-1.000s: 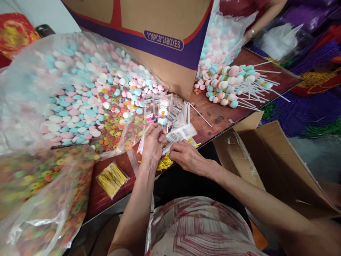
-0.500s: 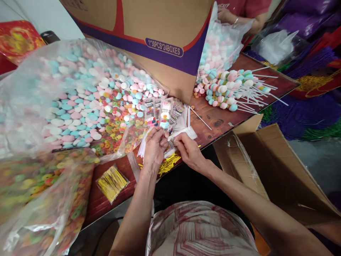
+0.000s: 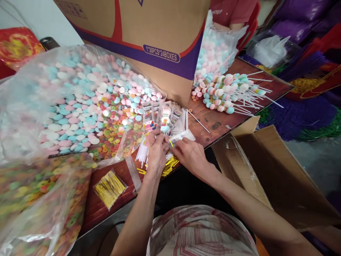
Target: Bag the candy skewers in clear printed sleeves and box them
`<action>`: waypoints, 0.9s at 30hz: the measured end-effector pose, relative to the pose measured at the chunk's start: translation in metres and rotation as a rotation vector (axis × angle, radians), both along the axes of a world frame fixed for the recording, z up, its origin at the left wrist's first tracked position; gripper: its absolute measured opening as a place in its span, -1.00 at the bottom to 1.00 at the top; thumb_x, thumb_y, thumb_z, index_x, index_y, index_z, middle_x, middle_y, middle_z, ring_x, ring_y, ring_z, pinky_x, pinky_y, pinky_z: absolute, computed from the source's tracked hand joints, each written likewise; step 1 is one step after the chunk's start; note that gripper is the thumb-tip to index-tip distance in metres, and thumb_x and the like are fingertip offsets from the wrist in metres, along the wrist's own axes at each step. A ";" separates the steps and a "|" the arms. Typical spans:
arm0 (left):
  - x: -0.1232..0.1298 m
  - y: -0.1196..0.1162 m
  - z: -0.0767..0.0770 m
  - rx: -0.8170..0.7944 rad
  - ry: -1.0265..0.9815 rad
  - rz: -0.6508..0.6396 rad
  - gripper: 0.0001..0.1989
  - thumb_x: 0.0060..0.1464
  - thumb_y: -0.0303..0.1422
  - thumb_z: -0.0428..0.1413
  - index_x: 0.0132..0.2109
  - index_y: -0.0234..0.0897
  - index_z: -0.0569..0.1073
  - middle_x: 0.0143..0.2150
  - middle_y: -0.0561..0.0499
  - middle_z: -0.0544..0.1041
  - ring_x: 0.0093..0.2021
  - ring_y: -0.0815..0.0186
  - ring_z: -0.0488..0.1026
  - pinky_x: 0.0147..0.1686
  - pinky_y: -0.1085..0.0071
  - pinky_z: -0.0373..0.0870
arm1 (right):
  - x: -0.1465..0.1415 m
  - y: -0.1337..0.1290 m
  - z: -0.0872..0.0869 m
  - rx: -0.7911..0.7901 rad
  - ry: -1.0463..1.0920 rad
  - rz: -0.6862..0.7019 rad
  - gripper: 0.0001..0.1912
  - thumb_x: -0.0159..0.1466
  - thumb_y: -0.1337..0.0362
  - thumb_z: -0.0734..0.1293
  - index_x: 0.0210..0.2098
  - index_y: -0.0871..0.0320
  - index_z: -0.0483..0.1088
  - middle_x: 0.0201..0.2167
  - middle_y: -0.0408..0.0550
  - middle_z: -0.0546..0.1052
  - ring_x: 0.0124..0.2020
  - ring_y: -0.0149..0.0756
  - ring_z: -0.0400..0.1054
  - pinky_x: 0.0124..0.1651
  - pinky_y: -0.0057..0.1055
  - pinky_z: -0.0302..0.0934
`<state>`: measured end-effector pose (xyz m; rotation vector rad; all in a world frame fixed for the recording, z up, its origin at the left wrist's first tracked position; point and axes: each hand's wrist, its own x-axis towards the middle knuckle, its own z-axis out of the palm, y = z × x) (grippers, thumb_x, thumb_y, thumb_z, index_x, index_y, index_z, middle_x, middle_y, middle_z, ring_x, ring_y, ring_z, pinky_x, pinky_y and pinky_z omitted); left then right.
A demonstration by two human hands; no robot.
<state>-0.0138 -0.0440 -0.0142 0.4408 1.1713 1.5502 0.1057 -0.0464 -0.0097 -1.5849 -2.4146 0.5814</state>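
My left hand (image 3: 157, 153) is closed round the lower end of a wrapped marshmallow candy stick (image 3: 165, 119), upright in its clear printed sleeve. Close beside it, my right hand (image 3: 193, 156) pinches a gold twist tie (image 3: 171, 143) at the neck of the sleeve. Whether the tie is wound round the neck, I cannot tell. Loose gold twist ties (image 3: 170, 167) lie under the hands at the table edge. White sticks (image 3: 142, 153) fan out left of my left hand, and printed sleeves (image 3: 176, 114) lie just behind the candy.
Left is a big clear bag of pastel marshmallows (image 3: 64, 122) and gummy rings (image 3: 109, 140). A packet of ties (image 3: 110, 188) lies nearer. Behind stands a large carton (image 3: 160, 28); right, skewered candies (image 3: 226, 90) and an open cardboard box (image 3: 282, 177). Another person (image 3: 226, 14) is behind.
My right hand has moved in towards my left hand, and the gold tie now shows between them. The view has shifted slightly. The other person's hand has dropped from sight behind the bag.
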 end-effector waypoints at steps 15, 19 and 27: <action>0.000 -0.003 -0.003 0.100 -0.014 -0.083 -0.75 0.00 -0.40 0.19 -0.26 -0.18 0.23 -0.51 0.18 0.37 -0.65 0.57 0.03 -0.62 0.59 -0.10 | 0.007 0.001 -0.008 -0.013 0.550 -0.064 -0.84 0.42 0.31 0.08 -0.32 0.10 0.16 -0.48 -0.18 0.33 -0.48 -0.36 0.23 -0.38 -0.44 0.07; 0.007 -0.007 -0.005 0.127 -0.028 -0.178 -0.76 0.01 -0.42 0.20 -0.27 -0.19 0.25 -0.51 0.22 0.28 -0.63 0.56 0.04 -0.61 0.58 -0.08 | 0.006 0.010 -0.010 0.011 0.778 -0.027 -0.84 0.38 0.29 0.14 -0.36 0.09 0.17 -0.48 -0.21 0.28 -0.47 -0.39 0.17 -0.37 -0.46 0.08; 0.016 -0.009 -0.007 0.171 0.008 -0.222 -0.75 0.06 -0.30 0.26 -0.33 -0.26 0.31 -0.47 0.16 0.30 -0.57 0.56 0.10 -0.57 0.59 0.03 | 0.007 0.014 -0.019 -0.139 1.005 -0.196 -0.83 0.29 0.22 0.30 -0.40 0.10 0.25 -0.47 -0.21 0.36 -0.47 -0.41 0.25 -0.41 -0.48 0.16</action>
